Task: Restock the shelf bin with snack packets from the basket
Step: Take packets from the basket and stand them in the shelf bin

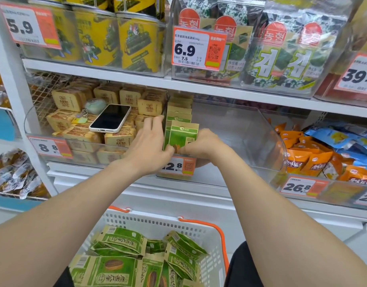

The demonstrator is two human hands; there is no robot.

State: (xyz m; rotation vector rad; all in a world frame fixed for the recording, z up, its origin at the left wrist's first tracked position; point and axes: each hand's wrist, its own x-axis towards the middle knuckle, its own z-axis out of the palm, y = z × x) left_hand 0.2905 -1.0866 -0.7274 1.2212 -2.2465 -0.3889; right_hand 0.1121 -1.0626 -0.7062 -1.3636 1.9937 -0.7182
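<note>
A green snack packet (182, 134) stands upright at the front left of the clear shelf bin (261, 141), ahead of a row of like packets (179, 109). My left hand (149, 145) grips the packet's left edge, thumb at its bottom. My right hand (203, 142) grips its lower right corner. Below, a white basket (211, 230) with orange handles holds several more green packets (124, 241).
A phone (110, 118) with a keychain lies on tan packets in the bin to the left. Orange and blue packets (315, 154) fill the bin to the right. A price tag (178, 165) hangs on the bin front. The shelf above holds seaweed packs.
</note>
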